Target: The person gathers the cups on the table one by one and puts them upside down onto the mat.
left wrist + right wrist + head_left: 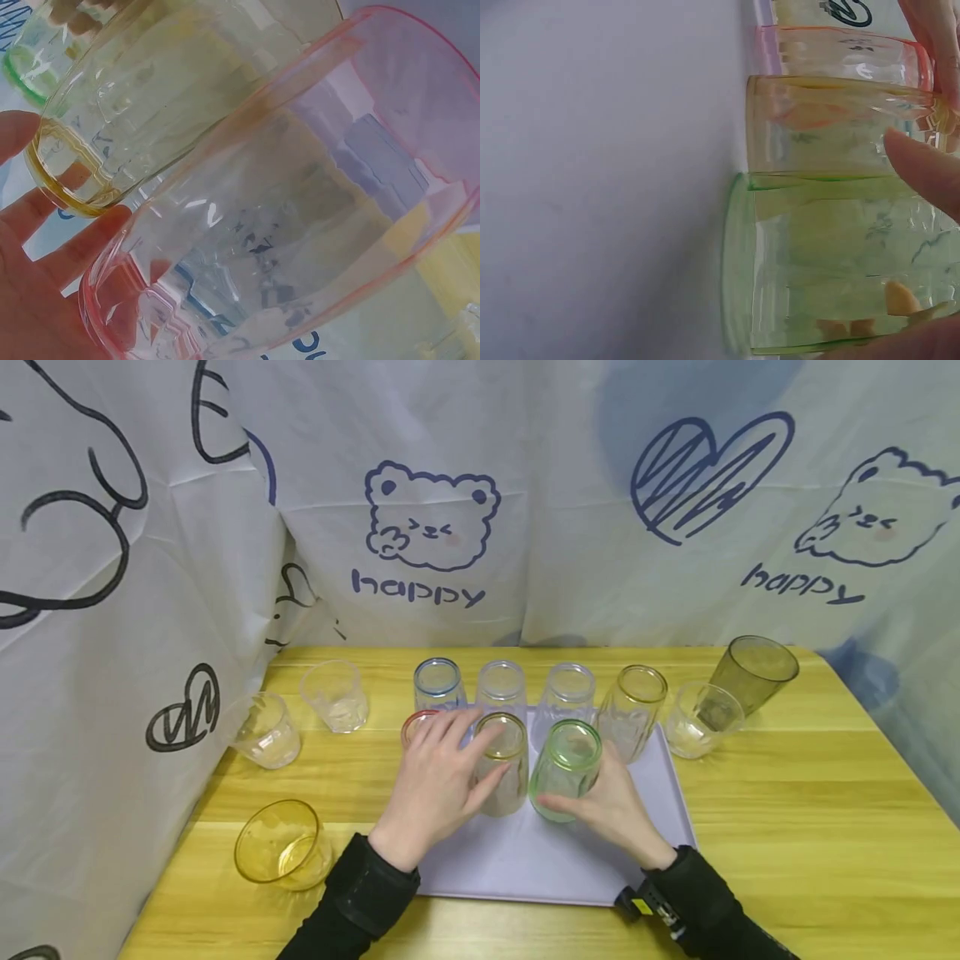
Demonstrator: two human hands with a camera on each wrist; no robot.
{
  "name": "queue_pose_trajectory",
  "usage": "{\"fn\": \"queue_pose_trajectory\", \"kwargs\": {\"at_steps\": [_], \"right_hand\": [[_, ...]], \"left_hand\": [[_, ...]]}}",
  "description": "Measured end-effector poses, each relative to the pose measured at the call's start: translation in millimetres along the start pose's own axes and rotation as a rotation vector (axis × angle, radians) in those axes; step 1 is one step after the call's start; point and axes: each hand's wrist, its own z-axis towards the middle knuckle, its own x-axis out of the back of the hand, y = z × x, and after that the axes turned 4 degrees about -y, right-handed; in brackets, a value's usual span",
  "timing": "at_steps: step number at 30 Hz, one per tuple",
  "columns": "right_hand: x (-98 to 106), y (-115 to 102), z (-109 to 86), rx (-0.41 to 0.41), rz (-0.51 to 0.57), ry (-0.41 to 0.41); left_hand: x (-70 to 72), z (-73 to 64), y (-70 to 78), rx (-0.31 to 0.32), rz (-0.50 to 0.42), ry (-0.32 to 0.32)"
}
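Observation:
Several tumblers stand mouth-down on a pale lavender tray (517, 868). My right hand (611, 797) grips a green-tinted glass (566, 768), its thumb across the front and its fingers round the far right side. Beside it is an amber-rimmed glass (504, 785); the thumb and fingers of my left hand (435, 777) spread loosely at its upturned base, fairly straight. A red-rimmed glass (247, 225) stands under that hand, mostly hidden in the head view. Behind are a blue-rimmed glass (438, 685), two clear glasses (501, 689) and another amber-rimmed glass (633, 714).
Off the tray, upright, are a yellow glass (283, 852) at front left and two clear tumblers (337, 697) at back left. At back right, a clear tumbler (697, 727) stands before a tall smoky glass (757, 672). A printed cloth (525, 568) hangs behind the wooden table (810, 827).

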Motion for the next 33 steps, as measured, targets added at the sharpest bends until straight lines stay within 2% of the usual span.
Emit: {"fn": "queue_pose_trajectory", "kwargs": {"at_steps": [8,14,18,25,30,33], "right_hand": [[5,3,2.7,-0.002,-0.001,-0.081],[14,0,-4.4,-0.102,-0.028,-0.138],[18,0,-7.9,-0.148,-0.050,-0.184],[19,4,-6.9,-0.070,-0.123,-0.210],[23,4,-1.4,-0.015,-0.210,-0.232],[26,4,1.1,0.004,-0.221,-0.255]], "left_hand": [[0.0,0.2,-1.3,-0.015,-0.003,0.011],[4.4,-2.9,-3.2,-0.003,-0.055,0.012],[5.3,-6.0,-5.6,0.021,-0.039,0.008],[6.1,-6.9,-4.7,0.057,-0.026,-0.041],[5.1,-6.7,-2.7,0.066,-0.019,-0.029],[3.2,-6.6,-0.6,0.069,-0.018,-0.019]]}}
